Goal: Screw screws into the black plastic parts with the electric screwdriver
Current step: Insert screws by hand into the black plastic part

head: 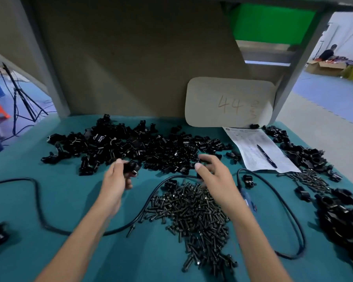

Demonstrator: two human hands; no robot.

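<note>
A wide heap of black plastic parts (143, 147) covers the back of the green table (69, 200). A pile of black screws (194, 210) lies in front, between my arms. My left hand (115, 180) grips one black plastic part (130, 167) just in front of the heap. At the heap's near edge, my right hand (214, 176) has its fingers curled round a black object; what it is I cannot make out. The electric screwdriver (248, 198), blue-bodied with a black cable (289, 210), lies on the table right of my right wrist.
A paper sheet (257, 149) with a pen (266, 156) lies at the back right, below a card marked 44 (230, 102). More black parts (338, 210) and screws (312, 180) fill the right edge. Another cable (37, 200) loops across the left.
</note>
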